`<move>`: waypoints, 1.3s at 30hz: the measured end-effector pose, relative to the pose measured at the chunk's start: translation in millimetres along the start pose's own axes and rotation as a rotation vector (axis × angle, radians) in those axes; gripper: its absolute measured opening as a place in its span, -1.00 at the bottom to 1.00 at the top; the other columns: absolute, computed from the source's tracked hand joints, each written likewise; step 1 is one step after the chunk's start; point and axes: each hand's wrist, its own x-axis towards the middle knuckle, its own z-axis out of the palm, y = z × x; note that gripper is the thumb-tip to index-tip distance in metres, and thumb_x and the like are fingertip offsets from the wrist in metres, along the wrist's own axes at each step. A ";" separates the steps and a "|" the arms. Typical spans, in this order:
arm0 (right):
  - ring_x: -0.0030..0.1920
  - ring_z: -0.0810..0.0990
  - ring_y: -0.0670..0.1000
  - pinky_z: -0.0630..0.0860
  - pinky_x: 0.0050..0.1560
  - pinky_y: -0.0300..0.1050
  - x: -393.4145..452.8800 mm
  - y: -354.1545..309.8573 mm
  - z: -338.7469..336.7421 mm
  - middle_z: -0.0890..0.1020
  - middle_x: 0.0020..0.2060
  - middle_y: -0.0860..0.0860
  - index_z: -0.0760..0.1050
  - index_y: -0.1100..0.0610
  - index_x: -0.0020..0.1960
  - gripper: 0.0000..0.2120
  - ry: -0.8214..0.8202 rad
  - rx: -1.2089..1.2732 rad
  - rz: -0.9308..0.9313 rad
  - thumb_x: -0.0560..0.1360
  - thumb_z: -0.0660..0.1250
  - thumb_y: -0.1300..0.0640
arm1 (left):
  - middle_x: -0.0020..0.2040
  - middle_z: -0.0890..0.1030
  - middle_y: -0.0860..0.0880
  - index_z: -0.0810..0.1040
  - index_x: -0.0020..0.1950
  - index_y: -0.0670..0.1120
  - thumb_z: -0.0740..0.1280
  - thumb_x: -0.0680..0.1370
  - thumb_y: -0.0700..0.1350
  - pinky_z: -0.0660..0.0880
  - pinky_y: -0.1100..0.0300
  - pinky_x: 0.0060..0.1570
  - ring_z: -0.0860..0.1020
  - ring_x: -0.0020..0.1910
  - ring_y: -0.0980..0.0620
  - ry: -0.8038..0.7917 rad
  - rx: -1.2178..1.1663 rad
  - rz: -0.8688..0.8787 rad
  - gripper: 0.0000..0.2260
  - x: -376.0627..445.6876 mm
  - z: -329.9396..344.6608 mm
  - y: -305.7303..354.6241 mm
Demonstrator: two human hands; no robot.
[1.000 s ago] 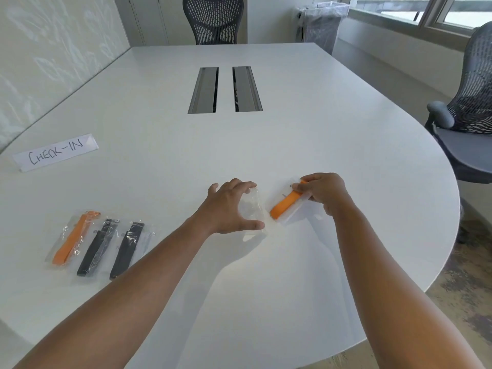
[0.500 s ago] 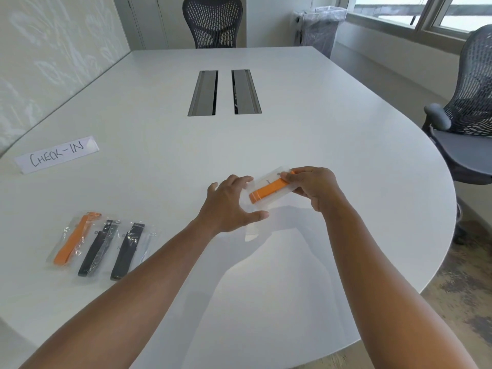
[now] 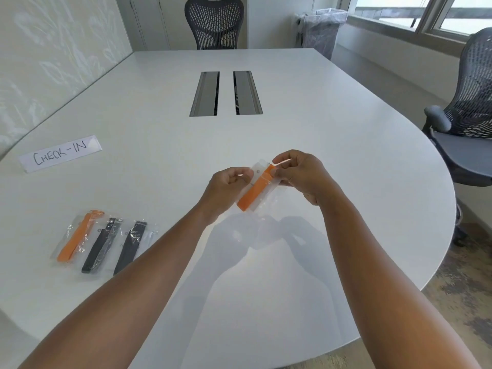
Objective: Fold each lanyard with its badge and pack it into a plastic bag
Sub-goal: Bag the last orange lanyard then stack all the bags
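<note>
A folded orange lanyard (image 3: 253, 191) with its badge hangs inside a clear plastic bag (image 3: 263, 201), lifted above the white table (image 3: 346, 145). My left hand (image 3: 226, 186) pinches the bag's upper left edge. My right hand (image 3: 300, 171) pinches the top right of the bag near the lanyard's upper end. At the table's left lie three packed bags: one with an orange lanyard (image 3: 77, 239), and two with black lanyards (image 3: 99, 245) (image 3: 130, 247).
A paper sign reading CHECK-IN (image 3: 60, 153) lies at the far left. Two cable hatches (image 3: 226, 93) sit in the table's middle. Mesh chairs stand at the far end (image 3: 214, 22) and at the right (image 3: 468, 113). A lined bin (image 3: 322, 27) is by the window.
The bag with the orange lanyard went from lying on the table to being held up in both hands. My left hand closed onto its edge, and the bag now hangs more upright.
</note>
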 end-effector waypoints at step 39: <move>-0.03 0.52 -0.12 0.49 0.00 -0.16 -13.2 -28.4 -2.6 0.50 -0.05 -0.09 0.65 0.00 -0.02 -0.84 -0.058 -0.615 -0.245 0.51 0.43 -0.07 | 0.01 0.68 0.15 0.49 0.17 0.03 0.22 0.69 0.06 0.52 0.23 -0.17 0.63 -0.01 0.12 0.272 -0.600 -0.058 -0.85 -7.5 25.6 14.6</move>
